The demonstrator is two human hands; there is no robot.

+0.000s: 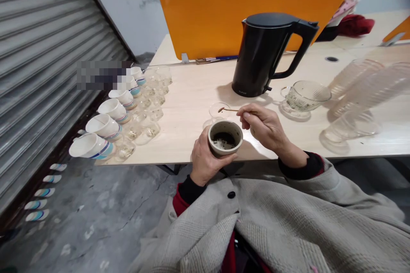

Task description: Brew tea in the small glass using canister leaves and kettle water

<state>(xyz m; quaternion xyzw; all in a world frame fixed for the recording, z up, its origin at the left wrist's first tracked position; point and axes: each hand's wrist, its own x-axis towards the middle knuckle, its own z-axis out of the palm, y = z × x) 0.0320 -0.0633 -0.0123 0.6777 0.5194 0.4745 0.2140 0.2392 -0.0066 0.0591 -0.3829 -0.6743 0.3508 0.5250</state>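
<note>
My left hand (206,158) is wrapped round a small pale cup (226,150), tilted toward me at the table's front edge. Dark loose leaves, which look like tea, lie in its bottom. Between the fingertips of my right hand (264,128) is a thin wooden scoop (229,110), its small tip pointing left above the cup's far side. Under that tip stands a clear plastic cup (215,113), partly hidden by the pale cup and hard to see against the table. A few dark bits show near the scoop's tip.
Behind stands a black kettle (264,57) before an orange divider (205,21). A glass cup with leaves (306,96) and stacked clear plastic cups (368,89) are on the right. Several white paper cups (104,127) and small clear cups (150,130) line the left edge. Brushes (218,59) lie behind.
</note>
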